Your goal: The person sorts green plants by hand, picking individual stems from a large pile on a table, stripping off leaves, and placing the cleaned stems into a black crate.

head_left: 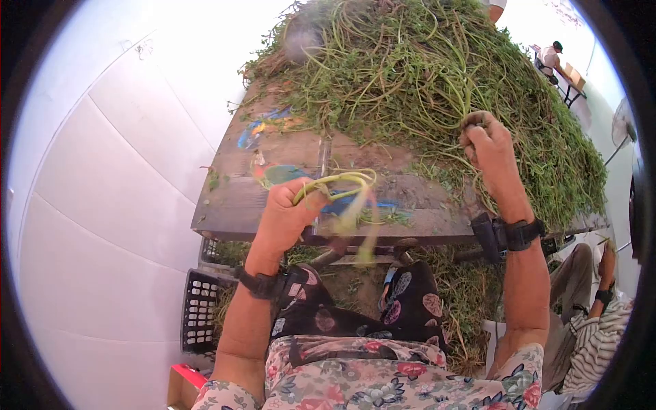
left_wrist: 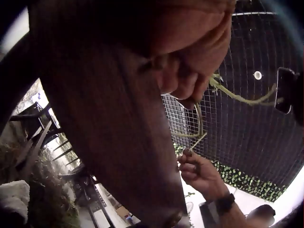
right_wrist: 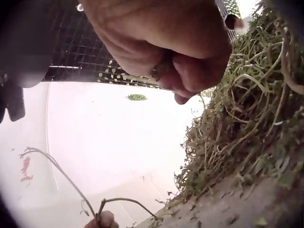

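My left hand [head_left: 290, 213] grips a small bundle of long green stems [head_left: 350, 179] over the table's front edge. The stems bend in a loop, and their lower ends hang blurred below the fist. At the near side of a big heap of leafy green plants [head_left: 389, 82], my right hand [head_left: 490, 145] has its fingers curled and pinches a thin green stem [head_left: 467, 96] that runs up onto the heap. In the right wrist view the curled fingers [right_wrist: 190, 76] hide most of what they hold.
The dark wooden table [head_left: 239, 184] has blue and coloured smears and leaf scraps. A black plastic crate [head_left: 199, 314] stands below left, and plant litter [head_left: 465, 321] lies under the table. Another person's striped sleeve [head_left: 601, 342] is close at the right. A fan [head_left: 623, 123] stands farther off.
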A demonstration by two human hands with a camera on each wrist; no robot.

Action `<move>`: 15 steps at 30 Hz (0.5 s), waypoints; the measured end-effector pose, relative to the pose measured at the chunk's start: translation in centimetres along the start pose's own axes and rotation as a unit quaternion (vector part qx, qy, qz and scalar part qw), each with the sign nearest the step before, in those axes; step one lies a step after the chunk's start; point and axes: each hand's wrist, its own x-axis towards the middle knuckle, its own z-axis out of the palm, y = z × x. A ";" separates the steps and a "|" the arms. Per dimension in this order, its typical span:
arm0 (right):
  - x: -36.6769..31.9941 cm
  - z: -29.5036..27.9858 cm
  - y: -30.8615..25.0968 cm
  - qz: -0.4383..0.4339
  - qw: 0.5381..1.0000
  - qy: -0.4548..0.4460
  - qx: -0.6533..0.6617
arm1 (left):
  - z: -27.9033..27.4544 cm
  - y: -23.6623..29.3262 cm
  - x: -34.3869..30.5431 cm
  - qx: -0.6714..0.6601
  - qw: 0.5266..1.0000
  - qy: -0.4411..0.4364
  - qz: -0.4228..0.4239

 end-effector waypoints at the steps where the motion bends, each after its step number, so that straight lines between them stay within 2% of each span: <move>1: -0.2 0.0 -0.2 0.043 0.994 -0.043 0.088 | 0.0 0.1 0.0 0.005 1.000 -0.021 0.007; 3: -0.9 0.9 -1.2 -0.091 0.986 -0.139 -0.023 | 0.1 0.3 0.1 0.014 0.997 -0.067 0.020; 4: -1.3 1.6 -1.6 -0.155 0.967 -0.185 -0.079 | 0.1 0.3 0.1 0.008 0.998 -0.066 0.009; 6: -2.0 3.4 -1.5 -0.237 0.931 -0.263 -0.086 | -0.3 0.3 0.0 -0.001 0.998 -0.060 -0.011; 9: -3.6 5.5 -3.2 -0.304 0.880 -0.353 -0.091 | -0.2 -0.2 0.2 -0.022 0.999 -0.033 -0.021; 12: -4.0 7.5 -3.1 -0.379 0.839 -0.372 -0.118 | -0.4 -0.1 0.1 -0.029 0.998 -0.050 -0.001; 13: -4.1 7.4 -3.3 -0.360 0.829 -0.384 -0.189 | -0.4 -0.1 0.0 -0.023 0.999 -0.039 0.003; 15: -3.7 6.7 -3.0 -0.366 0.835 -0.345 -0.222 | -0.4 -0.1 0.0 -0.012 1.000 -0.018 0.011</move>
